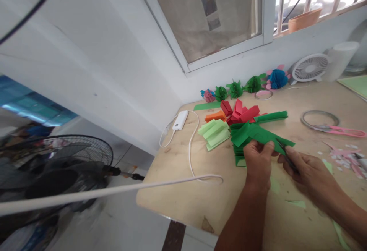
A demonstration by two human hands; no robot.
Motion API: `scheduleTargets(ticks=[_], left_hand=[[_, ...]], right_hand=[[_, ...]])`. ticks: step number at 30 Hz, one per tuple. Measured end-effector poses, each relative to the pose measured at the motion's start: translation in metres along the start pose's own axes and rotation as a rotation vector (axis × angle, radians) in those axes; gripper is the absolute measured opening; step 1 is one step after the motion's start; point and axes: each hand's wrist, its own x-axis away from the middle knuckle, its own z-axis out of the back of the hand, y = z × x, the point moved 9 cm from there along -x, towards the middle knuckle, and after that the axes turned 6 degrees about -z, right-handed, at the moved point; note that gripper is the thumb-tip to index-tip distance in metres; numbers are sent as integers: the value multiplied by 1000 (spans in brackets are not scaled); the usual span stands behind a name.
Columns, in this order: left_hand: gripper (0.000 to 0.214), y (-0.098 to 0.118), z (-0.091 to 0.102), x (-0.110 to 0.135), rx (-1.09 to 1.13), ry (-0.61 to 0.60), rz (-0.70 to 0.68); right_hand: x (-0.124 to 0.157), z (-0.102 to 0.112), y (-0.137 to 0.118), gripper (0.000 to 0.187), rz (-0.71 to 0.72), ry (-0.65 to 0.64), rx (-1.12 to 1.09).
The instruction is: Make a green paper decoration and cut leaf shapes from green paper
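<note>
My left hand (259, 159) is closed on a folded strip of dark green paper (262, 133), pinching its lower edge between thumb and fingers. A small pair of dark scissors (288, 157) is gripped in my right hand (304, 167), with the blades at the right end of the strip. Under and left of my left hand lies more pleated green paper (239, 151). Pale green folded paper (215, 133), orange folded paper (215, 116) and red folded pieces (241, 112) sit just beyond. Another green folded strip (271, 117) rests behind the held one.
Several finished paper figures (236, 89) line the wall beside a small white fan (310, 68). A metal ring (319, 118), pink-handled scissors (348, 131) and paper scraps (344, 157) lie at right. A white power bank (180, 120) with a cable (189, 155) is at left.
</note>
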Motion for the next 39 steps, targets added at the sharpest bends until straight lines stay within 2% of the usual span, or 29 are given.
scheduleTargets(ticks=[13,27,39], left_hand=[[16,1,-1,0,-1,3,7],[13,4,0,3,23,-36,9],[17,6,1,3,7,-18,26]], right_hand=[[1,-4,1,63,-108,-71,-53],[1,-5,4,62,-110,-94,-33],[2,-6,-2,62,-104,-96,-45]])
